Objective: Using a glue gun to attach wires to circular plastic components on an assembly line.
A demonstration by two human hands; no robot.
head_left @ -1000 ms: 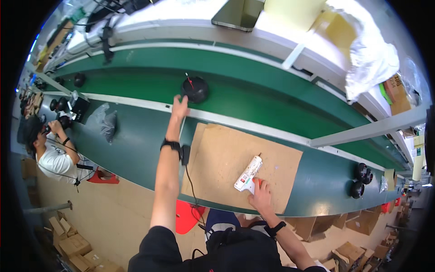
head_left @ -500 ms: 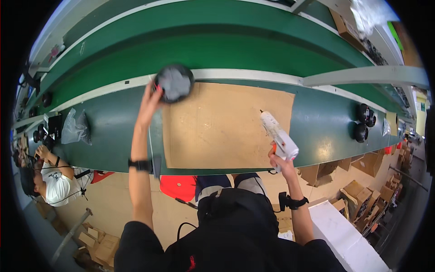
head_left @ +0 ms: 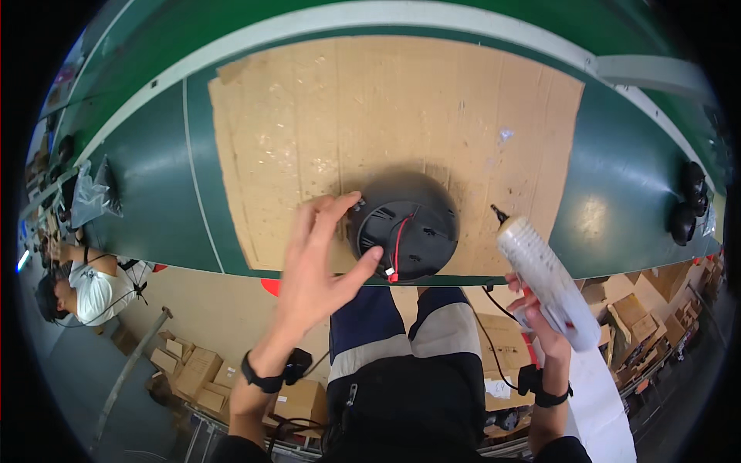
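A black round plastic housing point(head_left: 409, 231) rests near the front edge of a brown cardboard sheet point(head_left: 370, 100). Across its flat face runs a red wire point(head_left: 398, 245), ending in a small connector at the near side. Over the housing's left rim my left hand point(head_left: 312, 266) is spread, thumb and forefinger apart; whether the fingertips touch the rim I cannot tell. To the right, my right hand point(head_left: 544, 320) grips a white glue gun point(head_left: 544, 274) with a black nozzle. The nozzle points up and left, apart from the housing.
Clear plastic bags point(head_left: 96, 191) lie at the far left of the green bench point(head_left: 150, 201). Several black round parts point(head_left: 685, 220) stand at the right end. A co-worker point(head_left: 85, 285) is at the left. Cardboard boxes point(head_left: 197, 370) fill the floor below.
The housing has come from the far left edge of the cardboard to its near middle, now showing its wired face. My left hand's fingers have spread; the glue gun is nearer me and farther right.
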